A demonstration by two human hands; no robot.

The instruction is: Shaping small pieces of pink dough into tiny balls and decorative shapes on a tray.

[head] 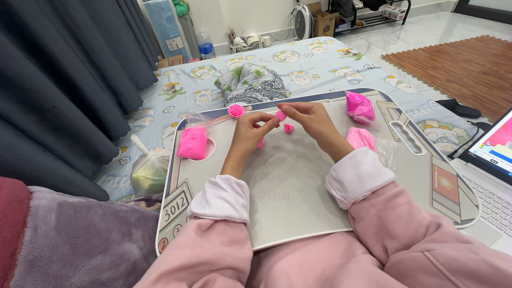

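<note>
Pinched between the fingertips of the left hand (pixel 250 129) and right hand (pixel 311 118), a small pink clay piece (pixel 280 115) sits; a tiny clay bud (pixel 288 128) lies just below.

On your desk (pixel 298 197): 3 bagged pink clay lumps (pixel 192 142), 1 finished clay rose (pixel 236 110), 2 small pink clay bits (pixel 288 128), beside you 1 laptop (pixel 493 176).

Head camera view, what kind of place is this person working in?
Most likely a bedroom or living space at home. A cartoon-print bed sheet lies spread on the floor, dark curtains hang at one side, and both hands shape pink clay over a lap desk, beside an open laptop.
</note>
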